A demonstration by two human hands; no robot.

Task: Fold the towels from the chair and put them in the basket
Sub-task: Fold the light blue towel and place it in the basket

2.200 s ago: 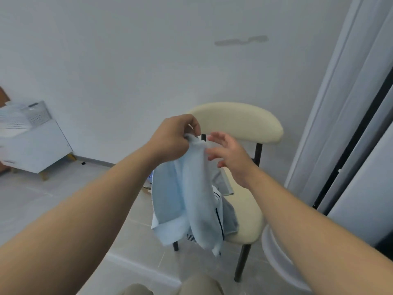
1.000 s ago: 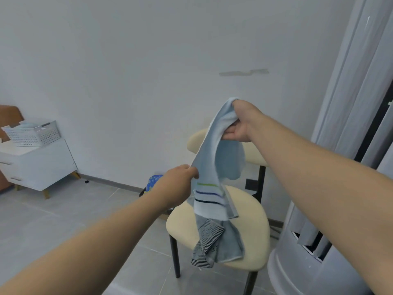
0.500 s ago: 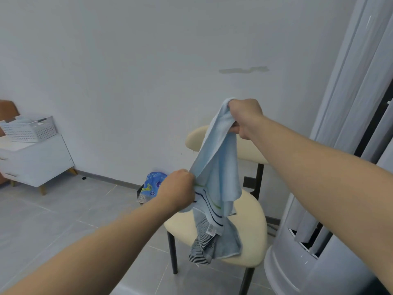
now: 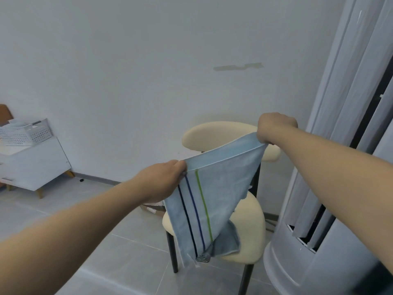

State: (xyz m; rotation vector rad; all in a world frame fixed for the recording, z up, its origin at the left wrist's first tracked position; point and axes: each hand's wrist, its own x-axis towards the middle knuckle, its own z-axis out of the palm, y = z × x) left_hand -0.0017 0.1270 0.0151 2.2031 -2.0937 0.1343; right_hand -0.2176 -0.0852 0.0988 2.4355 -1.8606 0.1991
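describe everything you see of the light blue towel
The light blue towel looks like terry, with black, navy and green stripes down near its left side. Its top edge is stretched taut, sloping up to the right, between the left hand and right hand, each gripping a corner. The rest hangs loose in front of the chair seat.

Grey tile floor [image 4: 106, 241] holds it all. A cream chair [image 4: 248, 237] on black legs stands on it, with a crumpled blue towel [image 4: 227, 244] on the seat and a bit of striped cloth [image 4: 202, 259] poking out at the front edge. Over on the left, a white cabinet [image 4: 36, 167] on little wooden legs has a white basket [image 4: 25, 133] on top. A tall round white unit [image 4: 297, 262] stands just right of the chair.
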